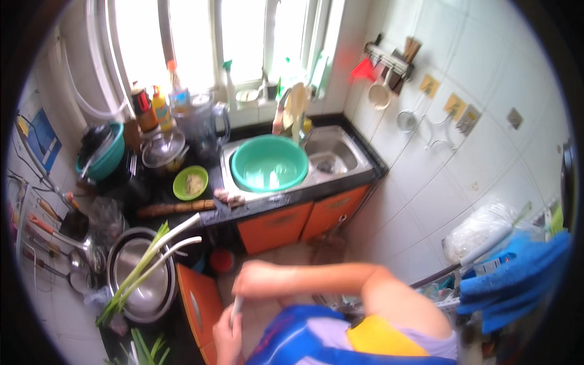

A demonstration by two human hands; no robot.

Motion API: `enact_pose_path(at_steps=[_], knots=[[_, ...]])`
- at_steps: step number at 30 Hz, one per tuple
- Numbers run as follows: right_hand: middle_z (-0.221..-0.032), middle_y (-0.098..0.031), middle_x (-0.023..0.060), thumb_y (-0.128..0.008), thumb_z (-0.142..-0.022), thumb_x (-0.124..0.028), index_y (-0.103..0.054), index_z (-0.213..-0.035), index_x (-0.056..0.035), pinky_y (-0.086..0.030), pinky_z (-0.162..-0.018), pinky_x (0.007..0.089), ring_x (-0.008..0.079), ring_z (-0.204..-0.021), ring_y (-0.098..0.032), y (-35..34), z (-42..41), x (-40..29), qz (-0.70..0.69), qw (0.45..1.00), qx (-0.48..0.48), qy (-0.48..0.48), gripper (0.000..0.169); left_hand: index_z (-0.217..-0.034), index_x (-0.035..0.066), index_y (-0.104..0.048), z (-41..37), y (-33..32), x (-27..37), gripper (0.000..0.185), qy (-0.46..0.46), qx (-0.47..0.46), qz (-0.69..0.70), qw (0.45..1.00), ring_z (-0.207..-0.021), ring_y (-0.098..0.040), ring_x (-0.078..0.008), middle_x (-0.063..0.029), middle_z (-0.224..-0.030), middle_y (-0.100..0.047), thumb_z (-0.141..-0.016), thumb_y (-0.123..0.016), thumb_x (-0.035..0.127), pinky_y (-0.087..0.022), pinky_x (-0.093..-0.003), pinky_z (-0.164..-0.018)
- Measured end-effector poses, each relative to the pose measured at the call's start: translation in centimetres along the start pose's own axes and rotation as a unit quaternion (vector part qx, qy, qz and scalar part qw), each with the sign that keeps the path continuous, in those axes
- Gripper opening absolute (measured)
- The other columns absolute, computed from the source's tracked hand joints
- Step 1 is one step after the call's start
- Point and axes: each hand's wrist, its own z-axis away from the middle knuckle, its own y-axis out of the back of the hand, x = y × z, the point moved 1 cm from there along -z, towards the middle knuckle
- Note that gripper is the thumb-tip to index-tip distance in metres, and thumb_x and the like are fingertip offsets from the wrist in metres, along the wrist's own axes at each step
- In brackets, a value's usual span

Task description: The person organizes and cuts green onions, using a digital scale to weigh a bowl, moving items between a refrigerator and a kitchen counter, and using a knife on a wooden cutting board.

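Note:
Both of my hands meet in front of my body, beyond the counter's corner. Pinched in my left hand (228, 333) is a short white length, seemingly a leek stalk (237, 305). My right hand (258, 278) closes over the upper end of it, so most of the stalk is hidden. Two long leeks (141, 269) lie across the stainless steel bowls (143, 296) at left, white ends towards the sink. Cut green leaves (146, 349) rest on the dark counter at the bottom left.
A green basin (269, 159) holding water sits in the sink (333, 150). On the counter are a lime-green bowl (190, 182), a wooden-handled tool (178, 207) and a blender jug (200, 123). An orange cabinet door (196, 305) is near my left hand. Blue cloths (515, 278) hang at right.

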Motion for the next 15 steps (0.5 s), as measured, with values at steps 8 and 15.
enact_pose_path(at_steps=[8, 15], knots=[[-0.068, -0.065, 0.004, -0.057, -0.087, -0.034, -0.063, -0.069, -0.0093, -0.043, -0.069, 0.0356, 0.0234, -0.07, -0.061, 4.4, 7.1, 14.8, 0.014, 0.982, 0.037, -0.185, 0.031, -0.103, 0.002, -0.058, -8.0, -0.5, 0.7, 0.016, -0.005, 0.004, 0.088, 0.996, -0.076, -0.059, -0.0133, -0.0051, -0.081, -0.061, -0.092, -0.054, 0.012, -0.046, -0.0274, -0.072], [-0.087, -0.064, 0.0081, -0.052, -0.079, -0.006, -0.064, -0.096, -0.0117, -0.044, -0.075, 0.0376, 0.0266, -0.084, -0.061, 9.3, 14.3, 25.2, 0.149, 0.903, 0.197, -0.352, 0.022, -0.119, -0.001, -0.057, -17.0, 0.0, 2.7, 0.03, 0.01, -0.074, 0.196, 0.978, -0.076, -0.053, -0.0066, -0.0022, -0.086, -0.06, -0.092, -0.052, 0.011, -0.044, -0.0207, -0.07]])
